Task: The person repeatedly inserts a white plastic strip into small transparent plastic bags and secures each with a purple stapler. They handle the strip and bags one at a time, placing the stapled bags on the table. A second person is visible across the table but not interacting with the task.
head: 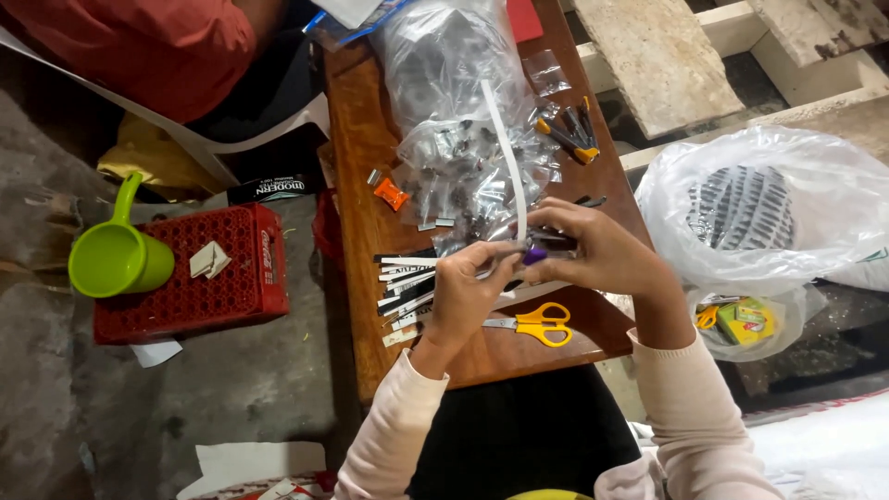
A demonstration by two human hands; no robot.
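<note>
Both hands meet over a wooden table. L hand and R hand pinch a small purple-tipped item btwn fingertips, held just above the table, w/ a white strip curving up from it. Can't tell exactly what the item is. Yellow scissors lie just below the hands. Clear bags of small parts sit behind. Red crate w/ green cup on the floor, left.
</note>
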